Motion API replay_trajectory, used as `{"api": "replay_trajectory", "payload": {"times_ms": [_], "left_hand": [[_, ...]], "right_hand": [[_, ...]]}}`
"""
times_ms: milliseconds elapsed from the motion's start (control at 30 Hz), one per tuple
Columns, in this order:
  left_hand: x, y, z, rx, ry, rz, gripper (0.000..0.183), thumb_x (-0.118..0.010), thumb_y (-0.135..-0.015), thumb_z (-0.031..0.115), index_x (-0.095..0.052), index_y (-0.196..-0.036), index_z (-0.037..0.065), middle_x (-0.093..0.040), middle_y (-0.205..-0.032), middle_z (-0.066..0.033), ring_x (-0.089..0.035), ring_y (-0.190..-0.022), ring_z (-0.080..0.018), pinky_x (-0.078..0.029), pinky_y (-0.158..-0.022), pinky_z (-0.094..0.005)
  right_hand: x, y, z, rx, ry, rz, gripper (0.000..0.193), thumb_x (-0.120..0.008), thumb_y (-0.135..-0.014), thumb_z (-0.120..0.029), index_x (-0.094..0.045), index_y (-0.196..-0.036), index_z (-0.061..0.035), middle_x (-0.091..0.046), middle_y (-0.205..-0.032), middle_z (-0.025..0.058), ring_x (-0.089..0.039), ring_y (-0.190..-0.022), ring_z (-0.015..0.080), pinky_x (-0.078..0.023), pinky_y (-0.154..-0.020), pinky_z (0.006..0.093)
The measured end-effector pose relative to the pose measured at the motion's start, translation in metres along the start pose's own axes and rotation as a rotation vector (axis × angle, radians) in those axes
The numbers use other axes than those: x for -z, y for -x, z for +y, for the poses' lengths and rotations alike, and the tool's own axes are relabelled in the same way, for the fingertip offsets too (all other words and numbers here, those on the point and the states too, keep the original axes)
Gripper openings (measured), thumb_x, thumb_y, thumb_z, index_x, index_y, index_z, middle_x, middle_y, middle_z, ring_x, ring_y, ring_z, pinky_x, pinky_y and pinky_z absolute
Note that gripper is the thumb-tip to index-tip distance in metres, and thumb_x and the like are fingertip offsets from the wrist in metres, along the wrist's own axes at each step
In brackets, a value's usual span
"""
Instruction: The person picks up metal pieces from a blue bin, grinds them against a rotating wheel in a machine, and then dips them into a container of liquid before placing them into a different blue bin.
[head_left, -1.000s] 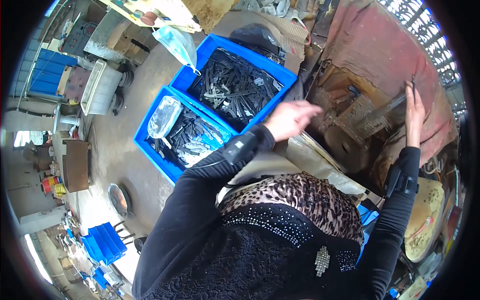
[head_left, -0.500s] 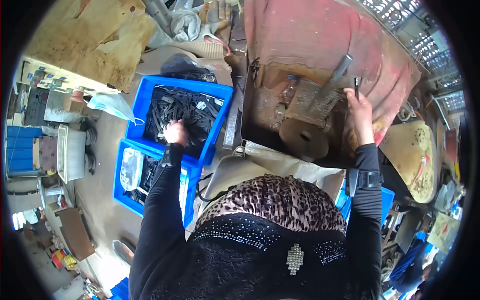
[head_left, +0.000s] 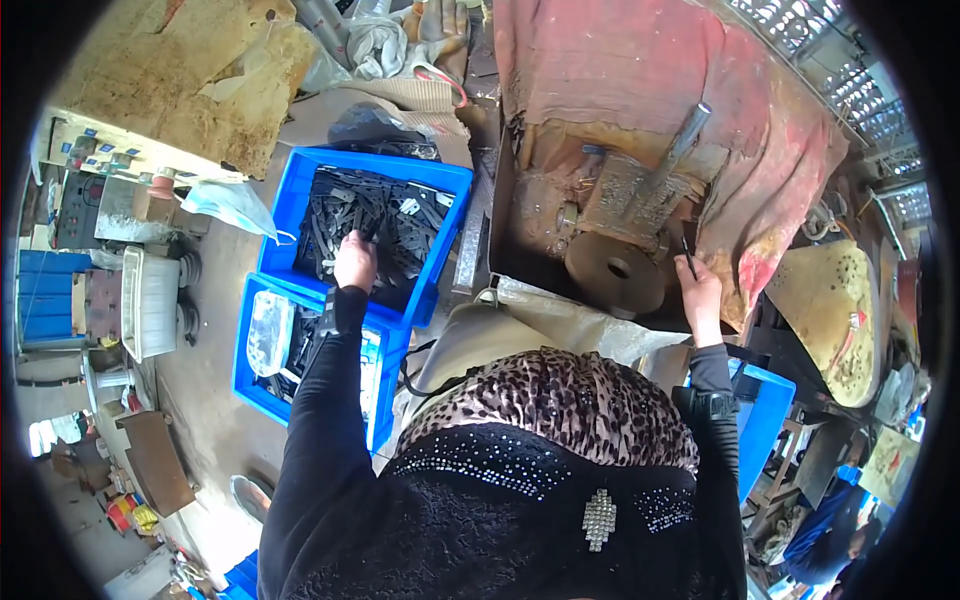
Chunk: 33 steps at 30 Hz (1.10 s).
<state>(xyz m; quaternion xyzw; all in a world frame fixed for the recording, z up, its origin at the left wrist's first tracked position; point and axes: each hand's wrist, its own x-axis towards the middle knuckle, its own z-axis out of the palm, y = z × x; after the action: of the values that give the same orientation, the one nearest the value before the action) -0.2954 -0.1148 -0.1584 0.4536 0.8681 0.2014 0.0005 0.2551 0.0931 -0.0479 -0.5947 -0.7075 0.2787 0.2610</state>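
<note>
Near blue bin (head_left: 383,400): left of the person's body; over its contents lies a clear plastic box (head_left: 270,335).
Right hand (head_left: 701,300): near the right edge of the housing; I see its fingers closed in a pinch, with no wide gap, on the dark strip.
Dark strip (head_left: 687,246): the piece in hand, gripped at its near end; the free end points far, just right of the disc.
Handling: I judge the strip light, stiff and thin, perhaps slick if oily; I would take hold at one end, flat faces between thumb and fingers, clear of the edges.
Left hand (head_left: 355,264): inside the far blue bin (head_left: 424,308), its fingers drawn together over the loose dark pieces (head_left: 335,205); from my distance I cannot tell whether they have hold of one.
Disc (head_left: 600,283): thick and brown, with a central hole, in the near part of the rusty housing (head_left: 525,240).
Metal bar (head_left: 683,148): slanting beyond the disc.
Red cloth (head_left: 610,65): draped over the housing's far and right sides.
Change from half a second ago: the right hand and strip have come nearer, down from before the cloth to beside the disc; the left hand remains in the bin, its fingers now less blurred.
</note>
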Motion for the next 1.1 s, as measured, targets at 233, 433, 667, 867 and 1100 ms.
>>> {"api": "replay_trajectory", "payload": {"times_ms": [233, 433, 667, 867, 1100], "left_hand": [[0.057, -0.009, 0.083, 0.236, 0.894, -0.212, 0.019, -0.047, -0.097, 0.012, -0.058, -0.112, 0.004, -0.064, -0.075, -0.0047, -0.052, -0.056, -0.008, -0.043, -0.052, -0.024], [0.074, -0.01, 0.157, 0.062, 1.026, -0.25, 0.026, -0.044, -0.098, 0.006, -0.051, -0.123, 0.004, -0.064, -0.085, -0.0009, -0.047, -0.054, -0.0043, -0.038, -0.046, -0.0187], [0.037, 0.001, 0.078, 0.186, 0.545, 0.142, 0.047, -0.051, -0.082, -0.005, -0.054, -0.125, 0.011, -0.069, -0.088, -0.0163, -0.068, -0.084, -0.034, -0.052, -0.076, -0.042], [0.011, 0.023, 0.016, 0.193, 0.1, -0.037, 0.02, -0.056, -0.085, 0.013, -0.071, -0.098, 0.009, -0.07, -0.087, -0.0177, -0.067, -0.086, -0.0371, -0.052, -0.077, -0.0449], [0.008, 0.029, 0.042, 0.198, -0.219, -0.101, 0.018, -0.054, -0.085, 0.015, -0.07, -0.093, 0.009, -0.063, -0.101, -0.0191, -0.062, -0.092, -0.0385, -0.051, -0.084, -0.0447]], "right_hand": [[-0.006, 0.002, -0.003, 0.032, -0.04, -0.007, 0.022, -0.062, -0.094, -0.022, -0.068, -0.103, -0.0023, -0.061, -0.071, 0.007, -0.051, -0.068, 0.0073, -0.044, -0.064, 0.0275], [-0.002, 0.003, -0.001, 0.054, -0.028, 0.033, 0.025, -0.062, -0.094, -0.025, -0.066, -0.098, -0.0001, -0.058, -0.07, 0.0151, -0.052, -0.063, 0.018, -0.044, -0.063, 0.0338], [-0.002, 0.006, 0.006, 0.029, -0.09, 0.028, 0.022, -0.062, -0.094, -0.023, -0.067, -0.096, -0.0014, -0.052, -0.065, 0.0029, -0.045, -0.064, 0.0079, -0.039, -0.058, 0.0276], [-0.002, 0.004, 0.013, 0.026, -0.048, 0.008, 0.021, -0.062, -0.094, -0.02, -0.068, -0.103, -0.0021, -0.061, -0.074, 0.0035, -0.052, -0.07, 0.0079, -0.043, -0.067, 0.0249], [-0.002, 0.005, 0.005, -0.052, -0.003, -0.002, 0.021, -0.063, -0.093, -0.02, -0.068, -0.101, -0.0015, -0.064, -0.075, 0.007, -0.054, -0.069, 0.0113, -0.045, -0.067, 0.0286]]}}
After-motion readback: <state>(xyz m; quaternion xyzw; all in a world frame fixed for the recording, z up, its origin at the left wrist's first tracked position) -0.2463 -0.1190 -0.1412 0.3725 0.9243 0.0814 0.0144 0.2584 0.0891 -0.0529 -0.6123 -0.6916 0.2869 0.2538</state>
